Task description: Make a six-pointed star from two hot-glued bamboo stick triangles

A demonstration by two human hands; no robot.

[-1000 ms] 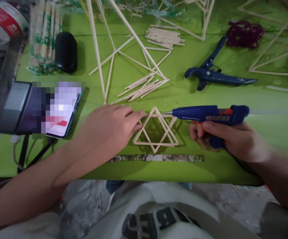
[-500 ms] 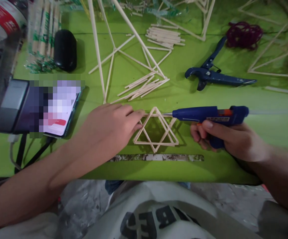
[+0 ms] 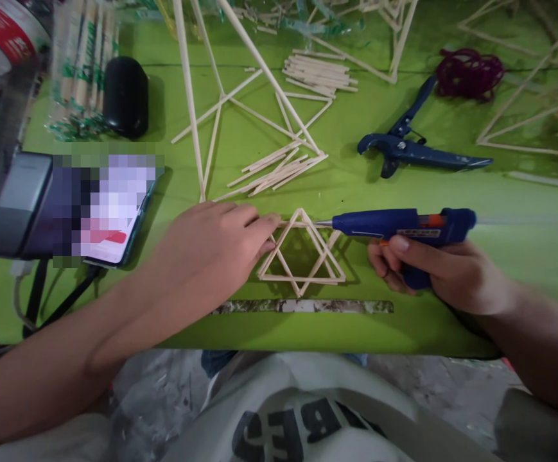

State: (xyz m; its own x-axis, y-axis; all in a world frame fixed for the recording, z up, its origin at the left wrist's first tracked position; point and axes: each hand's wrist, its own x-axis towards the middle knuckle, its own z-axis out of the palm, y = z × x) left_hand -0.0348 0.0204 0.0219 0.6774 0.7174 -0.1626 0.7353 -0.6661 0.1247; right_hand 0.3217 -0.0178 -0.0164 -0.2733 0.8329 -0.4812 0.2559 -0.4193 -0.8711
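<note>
A small star-shaped frame of thin wooden sticks (image 3: 302, 280) sits near the table's front edge. My left hand (image 3: 216, 247) pinches its upper left corner between thumb and fingers. Wrapped around the handle of a blue hot glue gun (image 3: 379, 222) is my right hand (image 3: 442, 269), a finger by the orange trigger. The gun's metal nozzle points left and reaches the upper bar of the star, right of its top point. Whether glue is coming out is too small to tell. Below the star lies a flat, stained strip (image 3: 302, 307).
Loose sticks (image 3: 273, 170) and a larger stick frame (image 3: 189, 96) lie beyond the star. A blue cutter (image 3: 404, 151) and purple cord (image 3: 471, 74) are at the right. Leftward are a phone (image 3: 119, 212), a black case (image 3: 126, 96) and bagged chopsticks (image 3: 83, 64).
The glue gun's nozzle has moved slightly left and down along the star's upper bar. My left hand keeps its hold. The whole view has shifted a little.
</note>
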